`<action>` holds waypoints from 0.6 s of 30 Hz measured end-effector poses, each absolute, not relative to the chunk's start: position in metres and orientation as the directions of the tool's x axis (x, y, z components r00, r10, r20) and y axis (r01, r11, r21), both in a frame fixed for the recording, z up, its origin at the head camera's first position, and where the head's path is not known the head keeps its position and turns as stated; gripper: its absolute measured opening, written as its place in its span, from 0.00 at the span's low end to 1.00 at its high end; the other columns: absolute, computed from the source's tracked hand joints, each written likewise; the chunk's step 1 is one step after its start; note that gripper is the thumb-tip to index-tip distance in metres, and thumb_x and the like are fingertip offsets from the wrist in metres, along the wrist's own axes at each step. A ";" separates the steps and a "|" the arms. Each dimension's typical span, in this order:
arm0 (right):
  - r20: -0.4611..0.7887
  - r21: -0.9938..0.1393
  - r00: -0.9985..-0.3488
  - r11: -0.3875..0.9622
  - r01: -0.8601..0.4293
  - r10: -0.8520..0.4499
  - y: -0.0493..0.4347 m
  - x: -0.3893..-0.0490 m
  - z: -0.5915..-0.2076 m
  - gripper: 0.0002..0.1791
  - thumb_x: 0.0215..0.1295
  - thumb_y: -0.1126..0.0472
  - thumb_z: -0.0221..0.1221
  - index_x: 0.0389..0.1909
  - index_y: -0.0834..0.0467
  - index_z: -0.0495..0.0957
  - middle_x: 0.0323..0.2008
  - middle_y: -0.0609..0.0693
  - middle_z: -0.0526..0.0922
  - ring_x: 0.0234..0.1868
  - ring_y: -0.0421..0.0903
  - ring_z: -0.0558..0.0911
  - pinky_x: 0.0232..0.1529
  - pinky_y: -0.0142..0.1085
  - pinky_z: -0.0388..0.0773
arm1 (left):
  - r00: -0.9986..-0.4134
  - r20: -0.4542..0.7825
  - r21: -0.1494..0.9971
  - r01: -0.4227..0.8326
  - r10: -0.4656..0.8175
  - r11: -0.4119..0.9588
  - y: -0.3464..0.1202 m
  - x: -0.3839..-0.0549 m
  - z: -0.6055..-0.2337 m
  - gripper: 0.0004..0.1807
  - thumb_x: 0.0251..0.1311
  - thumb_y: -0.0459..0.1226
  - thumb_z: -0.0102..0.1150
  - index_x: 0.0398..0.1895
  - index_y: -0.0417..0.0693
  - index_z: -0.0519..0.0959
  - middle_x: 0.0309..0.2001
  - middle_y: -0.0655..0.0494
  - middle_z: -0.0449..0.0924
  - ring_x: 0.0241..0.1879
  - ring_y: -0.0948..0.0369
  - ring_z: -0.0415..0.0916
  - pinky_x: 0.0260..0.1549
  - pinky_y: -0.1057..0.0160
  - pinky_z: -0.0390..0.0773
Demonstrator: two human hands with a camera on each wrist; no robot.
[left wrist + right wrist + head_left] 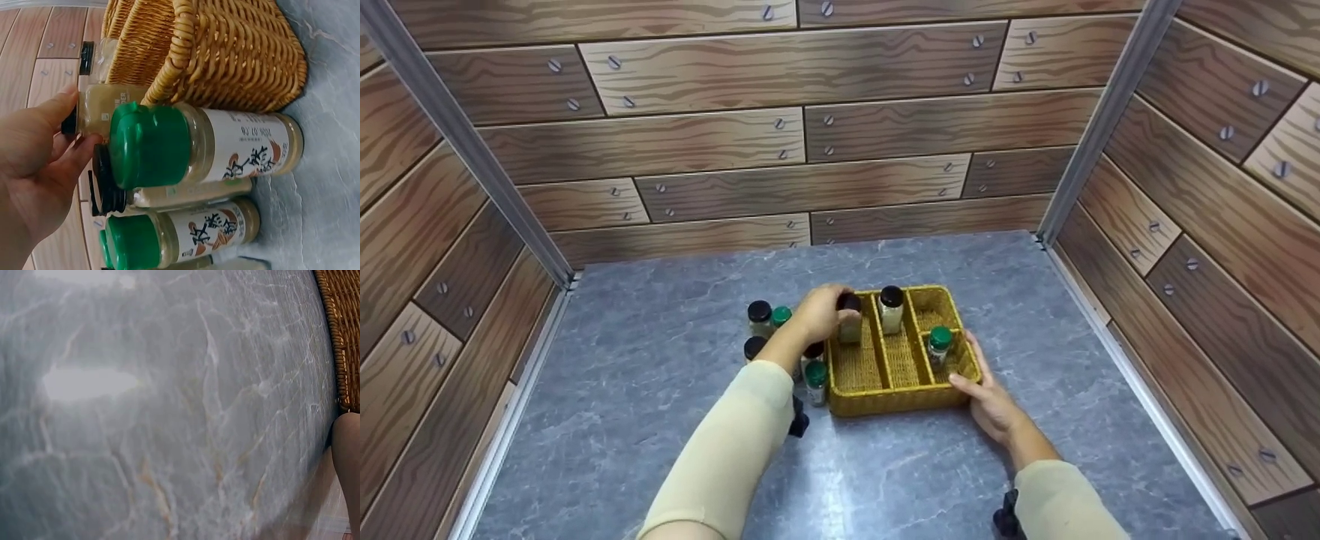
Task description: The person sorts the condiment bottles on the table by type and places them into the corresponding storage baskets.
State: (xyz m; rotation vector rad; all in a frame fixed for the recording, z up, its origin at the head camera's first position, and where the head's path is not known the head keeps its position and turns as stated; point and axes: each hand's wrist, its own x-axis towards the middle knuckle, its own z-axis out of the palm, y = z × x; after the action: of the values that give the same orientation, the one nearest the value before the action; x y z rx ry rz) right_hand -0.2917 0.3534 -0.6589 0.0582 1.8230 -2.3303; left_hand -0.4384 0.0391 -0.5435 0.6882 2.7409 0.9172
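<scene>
My left hand (817,313) pinches a jar (850,331) by its top at the basket's (896,403) far left; my right hand (992,403) grips the near right corner, maybe for steadiness.

In the right wrist view, glare whitens the blurred tabletop (169,427).

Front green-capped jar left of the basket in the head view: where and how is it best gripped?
Probably by its cap, pinched from above. The jar stands upright with its cap on top, and the basket beside it and a black-capped jar behind it leave little finger room around the body.
</scene>
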 end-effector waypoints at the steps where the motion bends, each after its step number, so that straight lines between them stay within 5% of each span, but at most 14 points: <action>1: -0.142 -0.958 -0.983 -0.235 0.166 -0.118 0.353 -0.292 -0.659 0.53 0.80 0.70 0.54 0.89 0.31 0.35 0.91 0.52 0.29 0.91 0.60 0.36 0.89 0.58 0.26 | -0.880 -0.014 0.606 0.370 0.474 0.704 0.040 -0.439 -0.545 0.29 0.75 0.47 0.66 0.73 0.43 0.78 0.70 0.41 0.81 0.69 0.43 0.78 0.68 0.45 0.81; 11: -0.157 -0.958 -0.980 -0.223 0.181 -0.122 0.351 -0.293 -0.659 0.53 0.80 0.69 0.54 0.89 0.30 0.35 0.91 0.54 0.29 0.91 0.61 0.37 0.89 0.58 0.27 | -0.911 -0.053 0.598 0.299 0.410 0.743 0.046 -0.444 -0.549 0.25 0.77 0.45 0.64 0.72 0.48 0.78 0.67 0.42 0.81 0.66 0.45 0.80 0.62 0.45 0.84; 18: -0.164 -0.952 -0.980 -0.242 0.186 -0.112 0.353 -0.293 -0.659 0.54 0.80 0.70 0.54 0.89 0.30 0.35 0.91 0.53 0.30 0.90 0.60 0.39 0.89 0.58 0.28 | -0.922 -0.083 0.576 0.266 0.378 0.773 0.057 -0.449 -0.560 0.31 0.81 0.45 0.58 0.81 0.44 0.68 0.77 0.41 0.74 0.77 0.45 0.72 0.77 0.47 0.74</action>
State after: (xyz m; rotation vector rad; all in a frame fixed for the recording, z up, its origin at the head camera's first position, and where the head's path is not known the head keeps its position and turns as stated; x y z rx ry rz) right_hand -0.2931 0.3527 -0.6591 0.0913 1.8035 -2.3354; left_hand -0.4489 0.0573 -0.5595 0.5089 2.7726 0.8576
